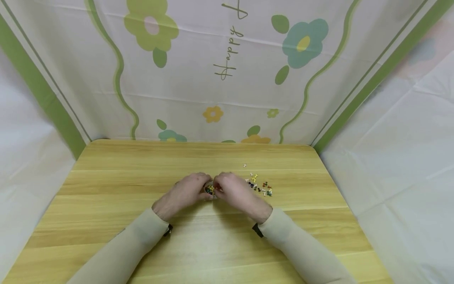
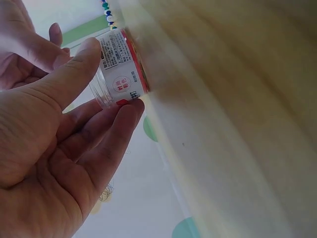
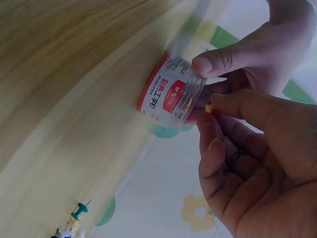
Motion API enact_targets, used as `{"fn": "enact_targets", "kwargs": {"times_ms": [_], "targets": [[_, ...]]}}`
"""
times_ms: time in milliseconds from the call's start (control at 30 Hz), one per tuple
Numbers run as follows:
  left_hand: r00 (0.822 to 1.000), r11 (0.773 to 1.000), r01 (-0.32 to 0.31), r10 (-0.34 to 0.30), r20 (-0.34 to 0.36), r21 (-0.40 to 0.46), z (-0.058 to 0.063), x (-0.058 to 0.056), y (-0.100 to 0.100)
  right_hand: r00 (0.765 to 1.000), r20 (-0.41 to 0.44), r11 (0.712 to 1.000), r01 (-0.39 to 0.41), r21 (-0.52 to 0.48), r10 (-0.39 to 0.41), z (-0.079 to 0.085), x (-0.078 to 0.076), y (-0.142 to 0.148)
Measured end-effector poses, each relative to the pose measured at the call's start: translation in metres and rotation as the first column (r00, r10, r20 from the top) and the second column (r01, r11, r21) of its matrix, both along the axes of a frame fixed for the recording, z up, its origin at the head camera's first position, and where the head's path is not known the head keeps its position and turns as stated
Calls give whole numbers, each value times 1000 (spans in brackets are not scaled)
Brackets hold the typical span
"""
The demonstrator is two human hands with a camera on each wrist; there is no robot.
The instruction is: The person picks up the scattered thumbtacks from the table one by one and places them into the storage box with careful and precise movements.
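Note:
A clear jar (image 3: 171, 94) with a red and white label reading "PUSH PINS" stands upright on the table. My left hand (image 1: 189, 189) grips it round the side, thumb on one side and fingers on the other. Multicoloured push pins (image 1: 210, 189) show inside the jar in the head view. Right at the jar's mouth, my right hand (image 1: 239, 193) pinches a small yellow push pin (image 3: 209, 108) between thumb and index finger. Loose push pins (image 1: 252, 184) in white, yellow, green, red and dark blue lie scattered just right of that hand.
The wood-grain table (image 1: 213, 252) carries all of this. A single white push pin (image 1: 244, 165) lies apart from the others, farther back. A white cloth (image 1: 213, 79) printed with flowers hangs behind the table, and pale sheets (image 1: 390, 157) hang at both sides.

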State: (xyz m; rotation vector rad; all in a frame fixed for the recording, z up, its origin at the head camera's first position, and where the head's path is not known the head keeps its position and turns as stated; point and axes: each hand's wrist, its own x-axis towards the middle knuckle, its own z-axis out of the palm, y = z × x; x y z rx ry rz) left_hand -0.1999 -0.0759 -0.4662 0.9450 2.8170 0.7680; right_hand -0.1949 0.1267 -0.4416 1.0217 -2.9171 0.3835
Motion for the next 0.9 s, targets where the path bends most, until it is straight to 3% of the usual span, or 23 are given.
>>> {"fn": "enact_targets", "kwargs": {"times_ms": [200, 367, 700, 900], "targets": [[1000, 1000, 5, -5, 6, 11, 0, 0, 0, 999, 44, 1000, 6, -12, -6, 2, -2, 4], [1000, 1000, 8, -9, 14, 28, -1, 0, 1, 989, 129, 994, 85, -64, -76, 13, -13, 15], [1000, 1000, -11, 11, 27, 2, 0, -1, 2, 927, 314, 951, 265, -160, -206, 26, -52, 50], [1000, 1000, -8, 8, 24, 5, -1, -2, 3, 900, 347, 928, 334, -162, -264, 25, -75, 68]]}}
